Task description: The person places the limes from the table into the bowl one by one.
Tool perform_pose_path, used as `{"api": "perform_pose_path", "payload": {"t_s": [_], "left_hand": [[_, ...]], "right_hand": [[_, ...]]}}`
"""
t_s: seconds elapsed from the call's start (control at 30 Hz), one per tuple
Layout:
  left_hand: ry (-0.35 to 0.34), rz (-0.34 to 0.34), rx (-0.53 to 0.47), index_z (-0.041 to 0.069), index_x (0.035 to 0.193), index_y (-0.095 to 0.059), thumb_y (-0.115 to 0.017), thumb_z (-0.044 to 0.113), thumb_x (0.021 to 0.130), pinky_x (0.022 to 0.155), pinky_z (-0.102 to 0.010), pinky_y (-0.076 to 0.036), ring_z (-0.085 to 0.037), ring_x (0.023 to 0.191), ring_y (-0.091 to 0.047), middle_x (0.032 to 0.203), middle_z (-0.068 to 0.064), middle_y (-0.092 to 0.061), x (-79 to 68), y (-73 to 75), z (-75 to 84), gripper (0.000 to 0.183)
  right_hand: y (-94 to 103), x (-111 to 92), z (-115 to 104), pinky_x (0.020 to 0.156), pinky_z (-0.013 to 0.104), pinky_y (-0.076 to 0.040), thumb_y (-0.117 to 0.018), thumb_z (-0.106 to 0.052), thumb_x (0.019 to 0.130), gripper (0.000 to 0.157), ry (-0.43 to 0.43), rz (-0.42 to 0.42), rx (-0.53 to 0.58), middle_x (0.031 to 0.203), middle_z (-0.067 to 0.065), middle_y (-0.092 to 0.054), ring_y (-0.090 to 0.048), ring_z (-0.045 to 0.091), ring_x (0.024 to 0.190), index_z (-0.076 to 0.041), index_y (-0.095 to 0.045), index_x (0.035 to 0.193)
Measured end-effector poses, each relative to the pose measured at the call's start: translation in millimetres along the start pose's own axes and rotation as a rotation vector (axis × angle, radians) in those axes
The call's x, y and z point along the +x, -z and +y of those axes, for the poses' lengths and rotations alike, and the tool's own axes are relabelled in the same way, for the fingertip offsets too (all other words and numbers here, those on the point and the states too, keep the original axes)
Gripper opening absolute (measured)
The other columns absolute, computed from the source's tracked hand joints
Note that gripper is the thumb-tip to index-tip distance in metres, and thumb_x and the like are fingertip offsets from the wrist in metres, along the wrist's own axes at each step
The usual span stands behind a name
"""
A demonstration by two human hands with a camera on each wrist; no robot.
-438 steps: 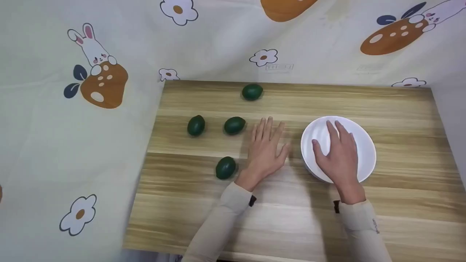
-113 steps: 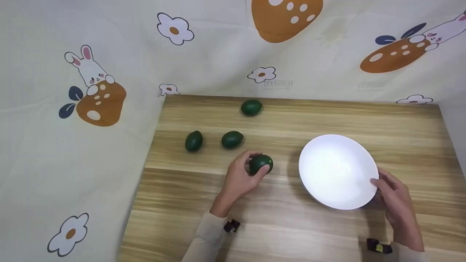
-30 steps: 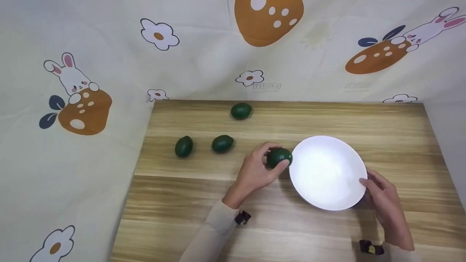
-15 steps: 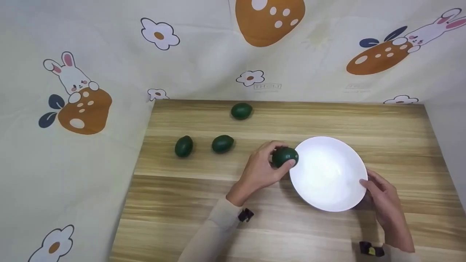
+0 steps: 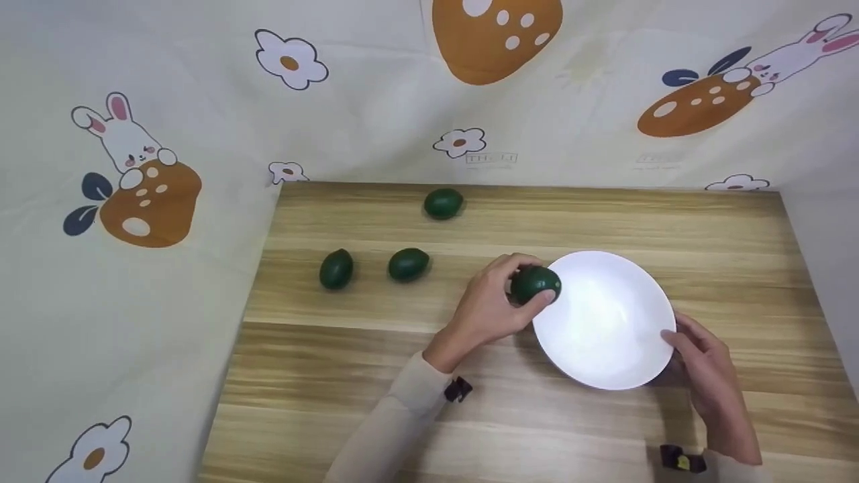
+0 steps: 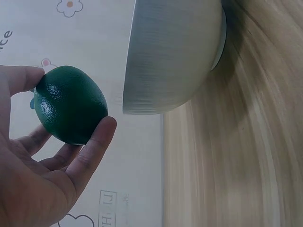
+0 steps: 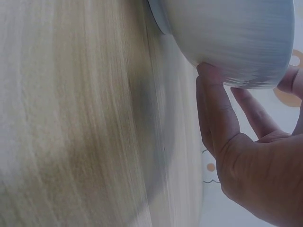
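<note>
My left hand [image 5: 490, 305] holds a green lime [image 5: 534, 284] between thumb and fingertips, at the left rim of a white bowl [image 5: 611, 322]. In the left wrist view the lime [image 6: 70, 105] is held up beside the bowl's outer wall [image 6: 173, 56], at about rim height. My right hand [image 5: 710, 372] grips the bowl's right rim, thumb over the edge and fingers under the outside. The right wrist view shows those fingers [image 7: 222, 113] against the bowl's curved side [image 7: 232, 42]. Nothing lies inside the bowl.
Three more limes lie on the wooden table: one near the back edge [image 5: 443, 203], one left of centre [image 5: 408, 265] and one farther left [image 5: 336, 270]. A pale cloth with printed rabbits and flowers [image 5: 362, 100] hangs behind and to the left.
Earlier both hands were flat, the right over the bowl, and the lime lay on the table. Since then my left hand took it and carried it rightward to the rim; my right hand gripped the bowl.
</note>
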State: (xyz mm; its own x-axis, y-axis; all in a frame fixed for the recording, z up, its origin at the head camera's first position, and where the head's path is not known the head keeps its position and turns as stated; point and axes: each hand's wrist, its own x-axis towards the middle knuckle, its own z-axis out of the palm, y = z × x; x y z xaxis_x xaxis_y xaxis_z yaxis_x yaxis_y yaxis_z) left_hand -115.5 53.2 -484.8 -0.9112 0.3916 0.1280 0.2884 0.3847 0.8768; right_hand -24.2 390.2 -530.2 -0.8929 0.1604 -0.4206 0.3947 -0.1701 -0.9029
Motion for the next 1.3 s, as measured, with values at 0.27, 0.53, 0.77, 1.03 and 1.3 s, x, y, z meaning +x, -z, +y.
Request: {"api": "perform_pose_path", "payload": {"t_s": [0.27, 0.53, 0.77, 1.03, 1.3], "left_hand": [[-0.021, -0.023, -0.019, 0.015, 0.133, -0.068, -0.077, 0.041, 0.094, 0.087, -0.018, -0.056, -0.008, 0.109, -0.066, 0.125, -0.001, -0.071, 6.5, -4.3, 2.4, 0.047], [-0.033, -0.052, 0.002, 0.015, 0.134, -0.067, -0.076, 0.042, 0.095, 0.089, -0.017, -0.054, -0.008, 0.109, -0.065, 0.128, -0.001, -0.07, 11.9, -10.8, 4.7, 0.048], [-0.03, -0.095, 0.021, 0.016, 0.135, -0.066, -0.076, 0.041, 0.096, 0.089, -0.015, -0.054, -0.007, 0.108, -0.065, 0.129, -0.002, -0.07, 17.9, -11.6, 6.5, 0.047], [-0.043, -0.121, 0.017, 0.016, 0.135, -0.066, -0.076, 0.04, 0.097, 0.09, -0.014, -0.054, -0.007, 0.108, -0.065, 0.128, -0.002, -0.071, 25.4, -14.4, 9.1, 0.047], [-0.052, -0.142, 0.031, 0.018, 0.131, -0.067, -0.076, 0.042, 0.096, 0.088, -0.011, -0.052, -0.005, 0.106, -0.064, 0.124, 0.0, -0.071, 28.6, -21.9, 12.3, 0.043]], "right_hand": [[-0.3, 0, 0, 0.073, 0.023, -0.064, -0.062, -0.009, 0.106, 0.032, 0.026, -0.001, -0.027, 0.107, -0.018, -0.077, -0.077, 0.004, 0.09, -0.036, -0.074, 0.116], [1.5, -2, 1, 0.072, 0.023, -0.063, -0.06, -0.006, 0.106, 0.036, 0.027, 0.011, -0.022, 0.106, -0.018, -0.077, -0.077, 0.004, 0.088, -0.038, -0.075, 0.113], [0.8, -1, 1, 0.074, 0.021, -0.062, -0.061, -0.006, 0.105, 0.036, 0.03, 0.017, -0.023, 0.108, -0.019, -0.077, -0.075, 0.003, 0.09, -0.037, -0.076, 0.114], [-0.9, 0, 2, 0.077, 0.02, -0.062, -0.062, -0.006, 0.105, 0.035, 0.034, 0.011, -0.018, 0.109, -0.019, -0.077, -0.076, 0.003, 0.092, -0.036, -0.076, 0.116], [-0.4, 0, 2, 0.074, 0.022, -0.063, -0.062, -0.007, 0.105, 0.033, 0.032, 0.011, -0.026, 0.106, -0.016, -0.078, -0.076, 0.004, 0.09, -0.034, -0.076, 0.116]]}}
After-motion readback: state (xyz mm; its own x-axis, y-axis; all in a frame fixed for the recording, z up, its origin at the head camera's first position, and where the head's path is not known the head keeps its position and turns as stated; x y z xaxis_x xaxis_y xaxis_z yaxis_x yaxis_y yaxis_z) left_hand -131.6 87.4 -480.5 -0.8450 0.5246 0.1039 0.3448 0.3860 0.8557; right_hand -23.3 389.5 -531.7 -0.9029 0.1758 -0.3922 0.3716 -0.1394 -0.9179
